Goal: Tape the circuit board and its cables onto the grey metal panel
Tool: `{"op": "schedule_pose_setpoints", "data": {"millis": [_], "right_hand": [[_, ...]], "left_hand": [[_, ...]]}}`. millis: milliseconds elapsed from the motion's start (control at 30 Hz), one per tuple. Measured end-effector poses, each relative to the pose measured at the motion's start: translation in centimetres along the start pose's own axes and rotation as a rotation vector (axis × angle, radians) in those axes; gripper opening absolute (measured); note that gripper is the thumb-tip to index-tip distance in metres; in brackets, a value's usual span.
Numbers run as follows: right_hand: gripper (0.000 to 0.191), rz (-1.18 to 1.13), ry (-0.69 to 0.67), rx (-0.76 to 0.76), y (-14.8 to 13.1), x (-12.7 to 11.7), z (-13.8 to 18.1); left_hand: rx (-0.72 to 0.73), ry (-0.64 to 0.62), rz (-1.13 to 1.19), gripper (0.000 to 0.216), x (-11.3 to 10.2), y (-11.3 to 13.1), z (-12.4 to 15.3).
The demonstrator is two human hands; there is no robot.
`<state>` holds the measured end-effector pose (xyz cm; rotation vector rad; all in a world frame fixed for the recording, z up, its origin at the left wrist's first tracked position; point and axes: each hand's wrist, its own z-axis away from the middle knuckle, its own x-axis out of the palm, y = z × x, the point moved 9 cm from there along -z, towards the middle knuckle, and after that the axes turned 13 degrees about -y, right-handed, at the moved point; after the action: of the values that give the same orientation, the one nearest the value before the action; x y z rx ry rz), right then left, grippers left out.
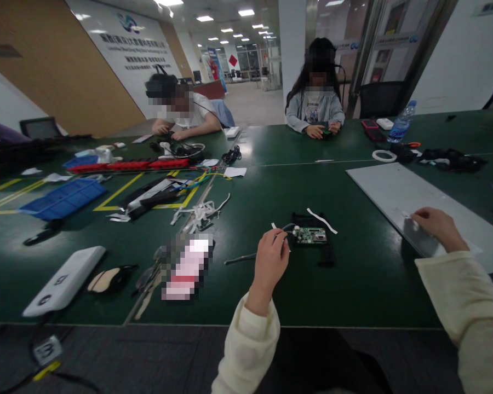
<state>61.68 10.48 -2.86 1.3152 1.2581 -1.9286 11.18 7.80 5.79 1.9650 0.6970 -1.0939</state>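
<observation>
My left hand [273, 253] is closed around a thin grey cable [243, 258] just left of a small green circuit board [312, 235]. The cable's tail sticks out to the left, and its other end meets the board's left edge. Black plastic brackets [326, 255] lie about the board, and a narrow white strip [322, 220] rests across the rear one. Over on the right, my right hand [434, 225] is held low at the front edge of a light grey panel [411, 191]. Its fingertips are pinched together there; what they hold is too small to make out.
Left of my hands lie a phone [188, 268], a mouse [110, 279], a white device [66, 280] and a heap of white strips [199, 215]. Farther back are a blue tray [63, 198] and a water bottle [402, 123]. Two people sit across the table [267, 186].
</observation>
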Motion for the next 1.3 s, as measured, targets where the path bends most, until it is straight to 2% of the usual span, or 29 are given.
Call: {"op": "schedule_pose_setpoints", "data": {"millis": [67, 133, 167, 233, 300, 367, 467, 533, 633, 733, 833, 967, 1033, 1100, 1233, 1300], "right_hand": [[0.019, -0.087, 0.027, -0.001, -1.3, -0.3, 0.4], [0.02, -0.243, 0.026, -0.047, -4.5, -0.2, 2.0], [0.025, -0.296, -0.019, -0.103, -7.1, 0.2, 3.3], [0.032, -0.525, -0.174, -0.329, -14.3, 1.3, 7.0], [0.036, -0.705, -0.367, -0.543, -21.9, 2.5, 12.2], [0.035, -0.829, -0.549, -0.699, -28.4, 4.1, 17.6], [0.03, -0.88, -0.763, -0.859, -34.5, 7.3, 24.2], [0.029, -0.798, -0.727, -0.888, -35.9, 9.4, 26.2], [0.031, -0.413, -0.51, -0.892, -35.7, 11.9, 26.8], [0.041, -0.128, -0.341, -0.913, -35.1, 12.4, 26.8], [0.053, -0.062, -0.298, -0.921, -34.1, 11.6, 26.6], [0.059, -0.097, -0.352, -0.839, -31.2, 9.5, 24.6], [0.054, -0.126, -0.339, -0.764, -28.4, 7.9, 21.9], [0.051, -0.16, -0.266, -0.675, -24.8, 5.9, 18.2], [0.06, 0.003, 0.043, -0.399, -15.5, 1.6, 9.8], [0.064, 0.09, 0.126, -0.211, -10.8, 0.7, 6.5]], "left_hand": [[-0.011, -0.023, -0.008, 0.021, 0.2, 0.0, -0.1], [-0.015, -0.035, -0.016, 0.021, 0.3, 0.1, -0.2], [-0.013, -0.037, -0.017, 0.021, 0.3, 0.1, -0.2], [-0.01, -0.037, -0.016, 0.021, 0.3, 0.2, -0.3], [-0.014, -0.043, -0.011, 0.022, 0.4, 0.2, -0.3], [-0.016, -0.051, 0.003, 0.023, 0.6, -0.1, -0.2], [0.004, -0.063, 0.059, 0.028, 1.2, -0.7, 0.2], [0.002, -0.067, 0.076, 0.027, 1.7, -1.3, 0.2], [-0.025, -0.074, 0.033, 0.023, 2.4, -2.0, -0.1], [-0.003, -0.079, 0.034, 0.02, 2.9, -1.9, -0.6], [0.048, -0.077, 0.092, 0.019, 3.1, -1.2, -0.8], [0.072, -0.066, 0.171, 0.026, 2.8, -0.6, -0.6], [0.06, -0.073, 0.179, 0.029, 2.6, -0.3, -0.6], [0.057, -0.1, 0.179, 0.032, 2.5, 0.1, -0.7], [0.101, -0.251, 0.124, 0.051, 3.4, 1.2, -1.6], [0.124, -0.354, 0.059, 0.069, 4.5, 1.4, -2.4]]}}
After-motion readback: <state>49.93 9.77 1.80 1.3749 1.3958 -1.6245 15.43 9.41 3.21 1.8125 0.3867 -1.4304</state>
